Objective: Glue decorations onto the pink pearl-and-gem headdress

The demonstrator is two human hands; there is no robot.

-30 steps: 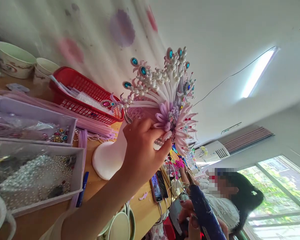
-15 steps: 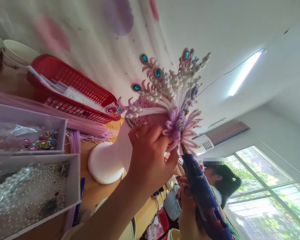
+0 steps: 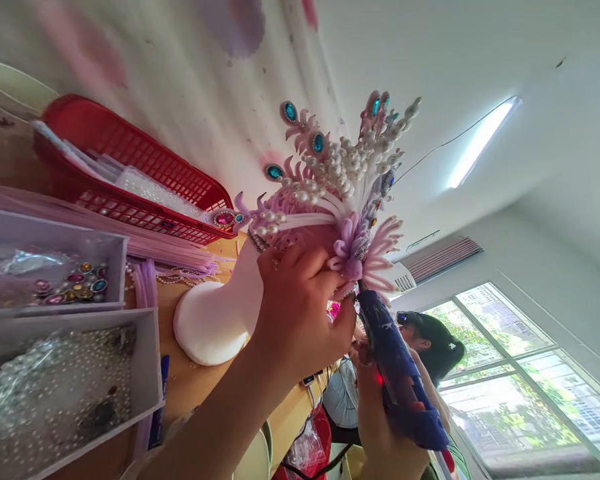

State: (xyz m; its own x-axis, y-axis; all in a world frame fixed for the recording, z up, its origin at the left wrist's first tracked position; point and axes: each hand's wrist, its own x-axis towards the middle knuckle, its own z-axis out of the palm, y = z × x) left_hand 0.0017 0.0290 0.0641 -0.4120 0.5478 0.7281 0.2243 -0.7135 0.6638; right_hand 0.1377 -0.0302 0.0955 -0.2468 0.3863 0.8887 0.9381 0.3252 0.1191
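Note:
A pink and white headdress (image 3: 330, 180) with pearls and teal gems sits on a white foam head stand (image 3: 220, 307) on the wooden table. My left hand (image 3: 300, 307) is closed around the headdress at its base, beside a lilac flower (image 3: 350, 250). My right hand (image 3: 380, 427) grips a blue glue gun (image 3: 400, 373); its nozzle points up and touches the headdress just under the lilac flower.
A red basket (image 3: 130, 180) stands at the back by the wall. Two grey trays hold coloured gems (image 3: 70, 283) and pearls (image 3: 55, 380). Pink strips (image 3: 145, 243) lie between them. Another person (image 3: 430, 340) sits further along the table, by a window (image 3: 520, 373).
My right hand has raised the glue gun from low in the view until its nozzle meets the headdress. The view has swung a little to the right.

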